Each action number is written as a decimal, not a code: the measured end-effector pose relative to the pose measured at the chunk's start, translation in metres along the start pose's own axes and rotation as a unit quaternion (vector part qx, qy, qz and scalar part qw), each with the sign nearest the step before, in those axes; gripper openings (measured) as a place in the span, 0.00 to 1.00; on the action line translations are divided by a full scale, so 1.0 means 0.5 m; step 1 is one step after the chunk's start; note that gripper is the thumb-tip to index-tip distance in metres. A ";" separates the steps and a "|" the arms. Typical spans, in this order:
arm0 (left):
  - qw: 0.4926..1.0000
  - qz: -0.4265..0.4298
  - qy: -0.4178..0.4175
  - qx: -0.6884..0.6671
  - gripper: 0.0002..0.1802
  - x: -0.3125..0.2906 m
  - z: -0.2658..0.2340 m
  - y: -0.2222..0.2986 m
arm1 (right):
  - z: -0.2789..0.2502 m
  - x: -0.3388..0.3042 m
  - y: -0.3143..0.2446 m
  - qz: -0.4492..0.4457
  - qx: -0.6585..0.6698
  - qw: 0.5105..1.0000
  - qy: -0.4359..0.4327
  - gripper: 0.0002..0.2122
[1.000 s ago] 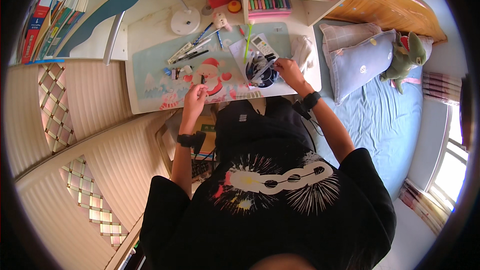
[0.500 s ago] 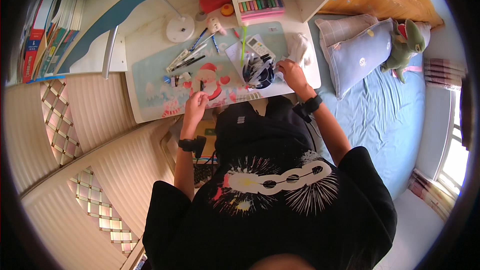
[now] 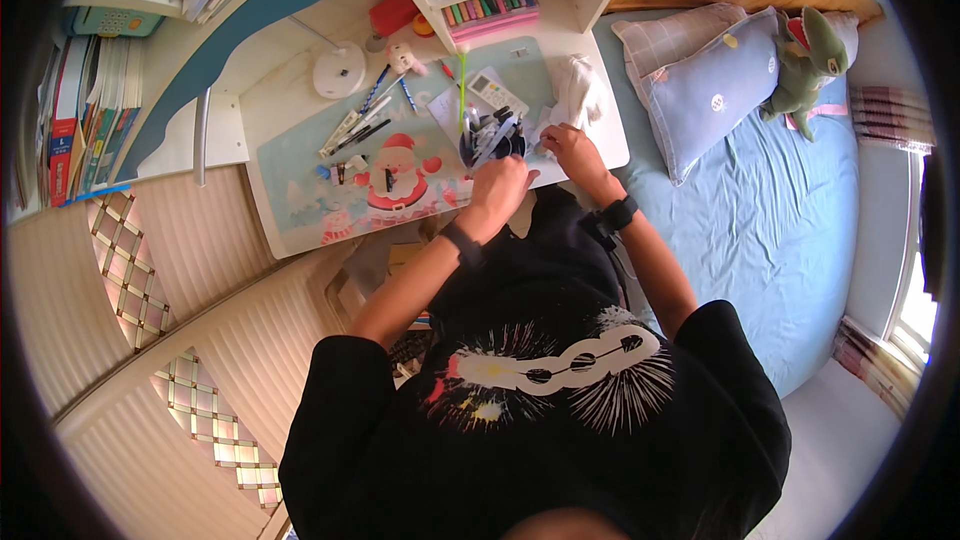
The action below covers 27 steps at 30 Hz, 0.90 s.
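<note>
My left hand point(image 3: 502, 186) is at the front rim of a dark pen holder point(image 3: 490, 140) full of pens, with its fingers curled. My right hand point(image 3: 566, 147) lies just right of the holder, fingertips on white paper point(image 3: 540, 120) beside it. Both wrists wear dark bands. The view is too small to show what either hand grips. The holder stands on a pale green desk mat point(image 3: 300, 200) with a red-and-white figure printed on it. Behind the holder lies a white calculator point(image 3: 490, 90).
Loose pens point(image 3: 360, 120) and a white round lamp base point(image 3: 340, 70) lie at the back left of the desk. A row of coloured markers point(image 3: 490, 15) sits on the shelf. A white cloth point(image 3: 582, 90) is on the desk's right end. A bed point(image 3: 790, 230) with a pillow point(image 3: 700, 90) and a green plush toy point(image 3: 805, 55) is at the right, and books point(image 3: 85, 130) are at the left.
My left hand has moved right from the middle of the mat to the pen holder. My right hand has stayed beside the holder. The view has shifted.
</note>
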<state>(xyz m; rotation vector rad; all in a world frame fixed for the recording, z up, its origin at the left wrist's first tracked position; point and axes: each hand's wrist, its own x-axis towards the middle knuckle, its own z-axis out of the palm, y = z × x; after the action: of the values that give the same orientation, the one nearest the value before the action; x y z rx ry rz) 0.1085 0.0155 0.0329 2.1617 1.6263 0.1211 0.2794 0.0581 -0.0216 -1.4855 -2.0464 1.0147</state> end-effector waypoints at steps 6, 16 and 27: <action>0.999 -0.030 -0.001 0.022 0.07 0.041 0.023 0.014 | -0.021 -0.016 0.010 0.000 0.067 0.997 0.031 0.07; 0.987 -0.130 0.093 -0.034 0.11 -0.004 -0.162 0.024 | 0.006 0.008 0.002 -0.099 0.108 0.989 0.002 0.08; 0.954 -0.206 0.122 -0.179 0.08 -0.072 -0.264 -0.013 | 0.029 0.029 -0.011 -0.086 0.057 0.994 -0.020 0.10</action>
<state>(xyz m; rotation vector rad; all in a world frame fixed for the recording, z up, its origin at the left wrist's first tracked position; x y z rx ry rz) 0.0494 0.0207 0.1565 1.5508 1.9777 0.5287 0.2608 0.0662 -0.0282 -1.2194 -2.0648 1.0796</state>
